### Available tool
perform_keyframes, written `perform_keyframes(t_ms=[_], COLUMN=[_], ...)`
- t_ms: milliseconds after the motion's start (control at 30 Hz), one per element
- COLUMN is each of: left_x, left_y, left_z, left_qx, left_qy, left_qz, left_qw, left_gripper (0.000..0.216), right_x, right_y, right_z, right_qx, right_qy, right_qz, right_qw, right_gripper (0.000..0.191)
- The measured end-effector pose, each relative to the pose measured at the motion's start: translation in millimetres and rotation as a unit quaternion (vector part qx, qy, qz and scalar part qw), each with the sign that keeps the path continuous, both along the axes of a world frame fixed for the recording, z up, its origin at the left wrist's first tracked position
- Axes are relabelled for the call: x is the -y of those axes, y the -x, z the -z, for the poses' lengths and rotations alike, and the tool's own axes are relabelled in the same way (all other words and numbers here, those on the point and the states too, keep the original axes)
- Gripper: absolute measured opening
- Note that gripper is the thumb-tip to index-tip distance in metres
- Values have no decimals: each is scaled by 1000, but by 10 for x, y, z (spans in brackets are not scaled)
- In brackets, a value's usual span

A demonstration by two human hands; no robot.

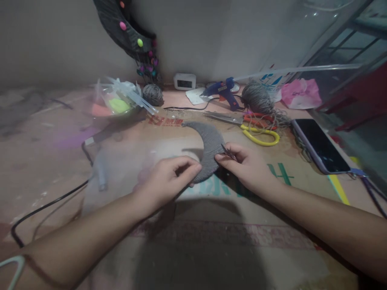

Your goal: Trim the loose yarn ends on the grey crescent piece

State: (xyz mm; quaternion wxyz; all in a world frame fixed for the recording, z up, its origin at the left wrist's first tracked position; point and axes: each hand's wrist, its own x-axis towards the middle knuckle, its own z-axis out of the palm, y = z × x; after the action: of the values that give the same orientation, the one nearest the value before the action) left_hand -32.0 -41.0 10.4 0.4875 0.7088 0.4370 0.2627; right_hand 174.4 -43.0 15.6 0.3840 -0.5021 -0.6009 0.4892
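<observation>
A crescent moon wrapped in grey yarn is held just above the printed cardboard, its thin upper tip pointing left. My left hand pinches the lower end of the crescent between thumb and fingers. On the other side, my right hand is closed around a small dark pointed tool, whose exact kind I cannot make out. The thumb tip of that hand meets the crescent's outer edge. Beyond the hands lie scissors with orange and yellow handles.
A blue glue gun, grey yarn balls and a small white clock stand by the wall. A phone lies right. Bagged glue sticks sit left, near a black cable. A decorated dark crescent hangs above.
</observation>
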Motion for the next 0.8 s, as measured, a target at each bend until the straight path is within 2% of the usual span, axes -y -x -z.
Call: perform_keyframes(t_ms=[100,200,267,367,467,533,700,800], left_x=[-8,-24,-37,-56,-73,-79,-63,-39], left_y=[-10,-5,10,36,45,43,50,56], left_z=[26,31,19,-5,-26,-34,-29,-36], left_qx=[39,50,53,94,139,124,73,63], left_qy=[57,39,49,104,135,120,18,29], left_qz=[-36,-64,-93,-130,-126,-119,-115,-119], left_qw=[997,996,993,982,973,978,991,991], left_gripper=[25,25,25,29,32,30,20,25], right_x=[-8,-14,-17,-18,-10,0,19,18], right_y=[-18,-24,-21,-8,9,20,37,38], right_z=[30,38,29,12,17,33,65,63], right_qx=[-31,-43,-40,-31,-21,-19,-13,1], right_qy=[9,7,-1,-21,-24,-16,-5,-11], right_qz=[26,40,34,19,8,3,-19,-27], right_qw=[999,998,999,999,999,1000,1000,1000], right_gripper=[23,25,22,17,15,16,17,17])
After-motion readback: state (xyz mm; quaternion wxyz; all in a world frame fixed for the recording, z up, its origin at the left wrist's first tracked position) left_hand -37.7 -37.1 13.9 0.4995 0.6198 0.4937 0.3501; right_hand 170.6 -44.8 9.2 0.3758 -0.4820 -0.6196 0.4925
